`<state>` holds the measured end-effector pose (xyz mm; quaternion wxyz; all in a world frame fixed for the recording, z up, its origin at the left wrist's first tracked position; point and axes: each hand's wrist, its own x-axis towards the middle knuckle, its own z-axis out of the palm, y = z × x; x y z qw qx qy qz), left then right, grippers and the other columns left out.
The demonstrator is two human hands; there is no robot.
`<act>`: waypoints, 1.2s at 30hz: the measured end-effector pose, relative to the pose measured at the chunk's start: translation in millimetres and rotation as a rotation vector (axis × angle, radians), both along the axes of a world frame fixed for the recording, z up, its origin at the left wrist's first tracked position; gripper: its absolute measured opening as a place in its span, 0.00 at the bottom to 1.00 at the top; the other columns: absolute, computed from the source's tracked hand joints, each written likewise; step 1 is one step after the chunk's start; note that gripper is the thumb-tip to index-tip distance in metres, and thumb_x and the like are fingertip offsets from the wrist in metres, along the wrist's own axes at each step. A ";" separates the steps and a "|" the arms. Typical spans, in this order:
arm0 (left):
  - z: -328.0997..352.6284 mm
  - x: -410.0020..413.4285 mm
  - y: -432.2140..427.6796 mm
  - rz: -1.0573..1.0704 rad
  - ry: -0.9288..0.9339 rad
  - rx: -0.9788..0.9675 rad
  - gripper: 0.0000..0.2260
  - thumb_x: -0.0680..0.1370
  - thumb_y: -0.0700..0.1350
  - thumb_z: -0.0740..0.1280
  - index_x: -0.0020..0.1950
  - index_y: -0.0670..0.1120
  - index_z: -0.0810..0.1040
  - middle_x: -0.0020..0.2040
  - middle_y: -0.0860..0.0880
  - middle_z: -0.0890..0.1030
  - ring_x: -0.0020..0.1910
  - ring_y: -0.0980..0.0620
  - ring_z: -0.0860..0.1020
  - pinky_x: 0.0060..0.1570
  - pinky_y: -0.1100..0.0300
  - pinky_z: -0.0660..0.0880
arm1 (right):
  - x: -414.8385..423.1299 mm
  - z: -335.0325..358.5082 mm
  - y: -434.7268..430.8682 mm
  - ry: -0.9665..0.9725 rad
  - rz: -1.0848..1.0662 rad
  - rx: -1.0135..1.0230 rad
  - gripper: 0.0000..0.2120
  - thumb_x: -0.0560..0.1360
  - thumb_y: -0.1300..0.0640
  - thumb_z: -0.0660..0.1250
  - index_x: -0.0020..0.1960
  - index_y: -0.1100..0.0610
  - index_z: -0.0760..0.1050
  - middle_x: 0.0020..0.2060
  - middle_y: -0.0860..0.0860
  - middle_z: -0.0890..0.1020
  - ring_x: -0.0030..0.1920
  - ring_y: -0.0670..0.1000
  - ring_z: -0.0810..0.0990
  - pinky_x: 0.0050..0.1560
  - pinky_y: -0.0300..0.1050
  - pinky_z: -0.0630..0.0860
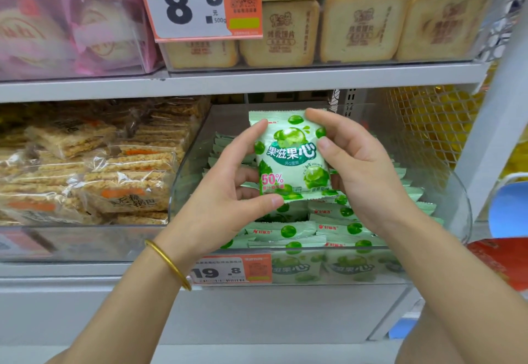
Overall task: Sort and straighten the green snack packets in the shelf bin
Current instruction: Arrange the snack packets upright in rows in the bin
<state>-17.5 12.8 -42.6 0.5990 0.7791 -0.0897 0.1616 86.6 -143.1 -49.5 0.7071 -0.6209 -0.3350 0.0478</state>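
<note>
One green snack packet [288, 157] stands upright above the clear shelf bin [445, 192], its printed front facing me. My left hand [225, 192] pinches its left edge and lower corner between thumb and fingers. My right hand [360, 169] grips its right edge, the index finger on the top corner and the thumb on the front. Below, several more green packets [323, 229] lie in rough rows in the bin, some tilted. My hands hide part of the pile.
A bin of rice-cracker packs [94, 169] stands to the left. Beige cake packs [363, 26] and pink packs [68, 20] fill the shelf above. Price tags hang at the bin front [231, 270] and the upper shelf [197, 0]. A wire mesh divider [428, 126] borders the right.
</note>
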 end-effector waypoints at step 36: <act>4.7 -2.7 -8.9 0.272 -0.011 -0.001 0.19 0.72 0.44 0.71 0.59 0.54 0.68 0.47 0.51 0.84 0.47 0.48 0.81 0.53 0.45 0.77 | -11.2 8.2 -0.6 0.176 0.000 -0.052 0.13 0.76 0.58 0.65 0.59 0.57 0.73 0.48 0.50 0.84 0.38 0.48 0.84 0.28 0.40 0.77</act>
